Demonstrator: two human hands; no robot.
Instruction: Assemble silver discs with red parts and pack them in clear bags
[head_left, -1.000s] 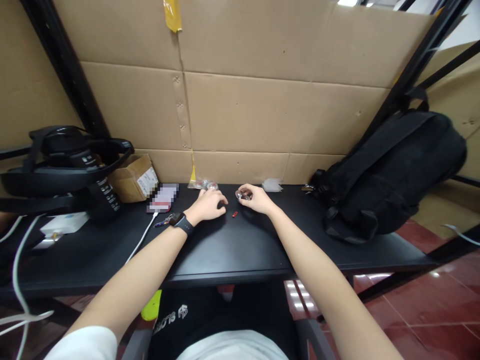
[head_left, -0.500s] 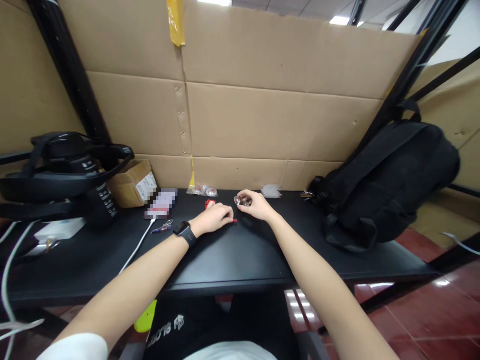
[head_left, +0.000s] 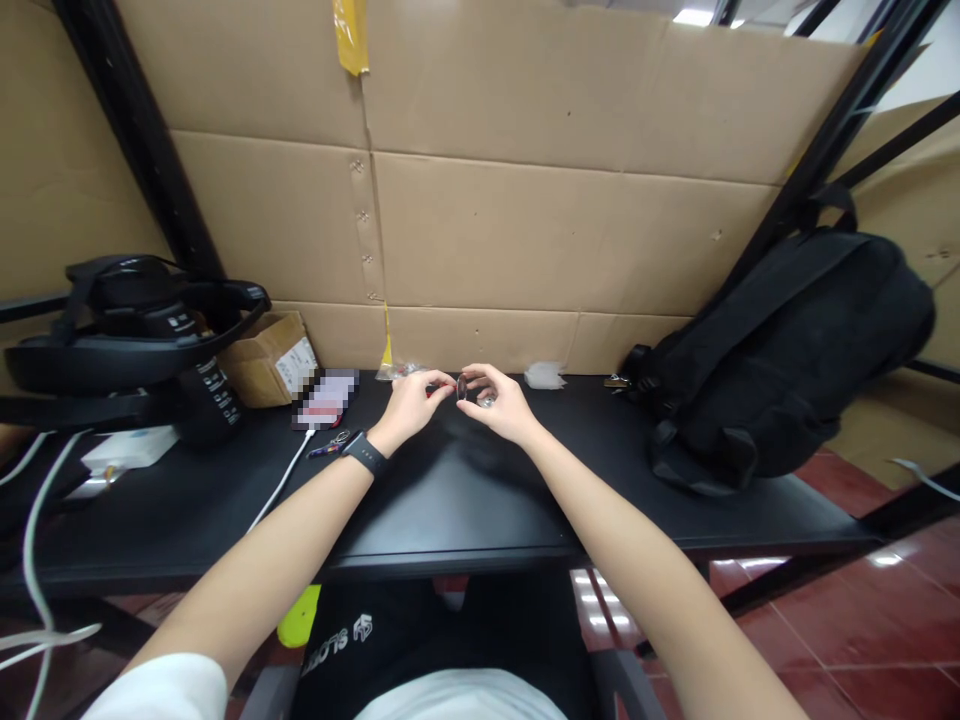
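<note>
My right hand (head_left: 508, 408) holds a small round shiny disc (head_left: 461, 387) on edge between thumb and fingers. A second shiny round piece (head_left: 487, 401) shows within the same hand, under the curled fingers. Facing it, my left hand (head_left: 411, 408) wears a dark watch (head_left: 366, 454) at the wrist. Its thumb and forefinger pinch a small red piece, mostly covered by the fingers, right beside the disc. Whether the red piece touches the disc I cannot tell. Behind the left hand lies a clear plastic packet (head_left: 409, 370), partly hidden.
On the left stand a black headset (head_left: 135, 350), a cardboard box (head_left: 266, 360), a blurred-out phone-like object (head_left: 328, 397) with a white cable (head_left: 285, 480), and a keyring (head_left: 330, 446). A translucent packet (head_left: 545, 376) lies by the cardboard wall (head_left: 480, 230). A black backpack (head_left: 795, 350) leans at right.
My left hand has risen from the tabletop with the small red piece and come up close to the disc. My right hand has turned the disc on edge toward it.
</note>
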